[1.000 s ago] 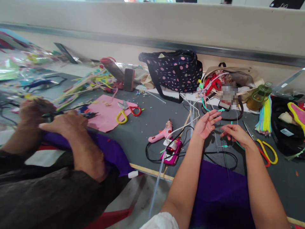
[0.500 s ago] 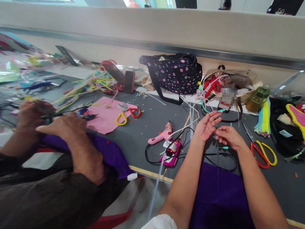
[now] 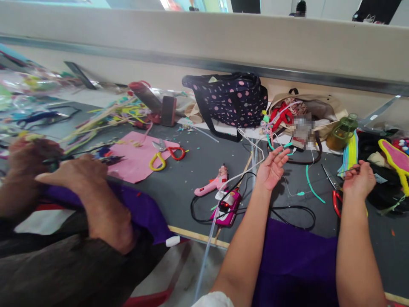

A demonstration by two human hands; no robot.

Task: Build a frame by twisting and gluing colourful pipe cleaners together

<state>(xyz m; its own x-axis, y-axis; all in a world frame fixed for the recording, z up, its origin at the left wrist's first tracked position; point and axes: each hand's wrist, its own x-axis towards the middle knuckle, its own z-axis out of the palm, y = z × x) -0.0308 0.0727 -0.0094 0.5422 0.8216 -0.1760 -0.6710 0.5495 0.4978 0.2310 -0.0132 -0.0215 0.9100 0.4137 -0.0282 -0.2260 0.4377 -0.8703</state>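
Observation:
My left hand is palm up over the grey table, its fingertips closed on a short teal strand. Out to the right, my right hand is pinched around a thin, dark, thread-like strand, whose exact kind is too fine to make out. Between the hands, a curved teal strip lies on the table, along with a small teal piece on a fine pale thread. Scissors with red and yellow handles are partly hidden by my right hand and forearm.
A pink glue gun lies beside a magenta power block with trailing cables. Behind are a dotted bag, a beige bag and a green bottle. At left, a co-worker's hands work near pink paper and more scissors.
My right hand has moved away from my left hand, out to the right beside the scissors. My left hand stays in place with the teal strand. The view has shifted slightly.

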